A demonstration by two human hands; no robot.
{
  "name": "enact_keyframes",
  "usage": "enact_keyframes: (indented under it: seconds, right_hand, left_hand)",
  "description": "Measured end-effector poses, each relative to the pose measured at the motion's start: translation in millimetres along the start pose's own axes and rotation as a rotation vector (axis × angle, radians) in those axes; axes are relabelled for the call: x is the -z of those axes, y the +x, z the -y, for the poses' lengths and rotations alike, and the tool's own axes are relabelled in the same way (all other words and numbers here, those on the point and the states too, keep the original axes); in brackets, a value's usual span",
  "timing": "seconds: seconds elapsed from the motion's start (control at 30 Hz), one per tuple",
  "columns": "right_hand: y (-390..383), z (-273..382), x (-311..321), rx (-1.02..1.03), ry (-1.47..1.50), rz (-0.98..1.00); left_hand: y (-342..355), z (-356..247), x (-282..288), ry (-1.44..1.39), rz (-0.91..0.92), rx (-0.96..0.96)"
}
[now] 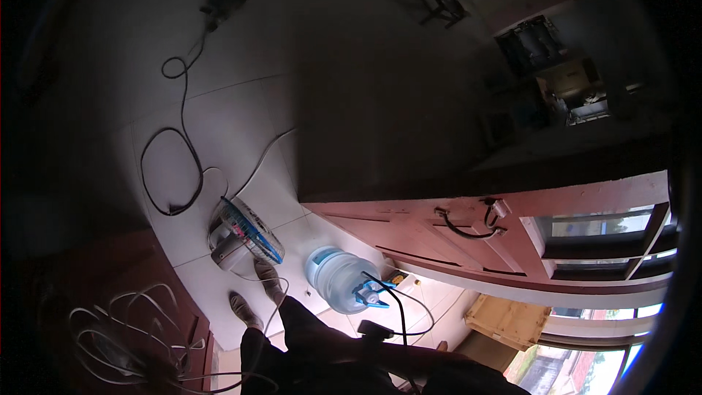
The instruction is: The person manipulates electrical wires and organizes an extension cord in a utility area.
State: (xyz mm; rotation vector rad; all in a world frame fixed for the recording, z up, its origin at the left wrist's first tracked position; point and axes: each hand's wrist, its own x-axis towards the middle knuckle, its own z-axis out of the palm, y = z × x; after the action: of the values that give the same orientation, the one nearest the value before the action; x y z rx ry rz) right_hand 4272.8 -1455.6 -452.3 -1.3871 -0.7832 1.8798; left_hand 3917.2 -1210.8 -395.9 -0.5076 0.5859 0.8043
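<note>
Loose loops of white cable [156, 287] bunch at the lower left. My left hand [156, 371] is a dark, blurred shape among them, apparently closed around the lower part of the coil; single fingers do not show. One strand runs right across my legs, and a white cord rises past my feet toward a fan [247, 232] with a blue-rimmed round grille on the tiled floor. To the fan's right stands a clear blue water jug [340, 278] with a blue handle at its neck. My right hand cannot be made out in the dark lower area.
My feet [256, 294] stand just below the fan. A dark cord [196, 168] loops across the floor toward a dark object [223, 4]. At right is a reddish door [409, 230] with a curved handle [468, 230]. A black cable [402, 314] hangs before the jug; a wooden box [508, 320] stands farther right.
</note>
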Motion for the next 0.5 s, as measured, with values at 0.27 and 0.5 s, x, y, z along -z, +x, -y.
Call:
enact_keyframes:
  seconds: [0.27,0.5]
  right_hand:
    - [40,52,-13,0.091,-0.351,0.249]
    - [32,-34,-37,-0.064,-0.332,0.412]
  left_hand:
    - [20,27,-5,0.084,-0.044,0.084]
    - [13,43,-10,0.077,0.009,0.117]
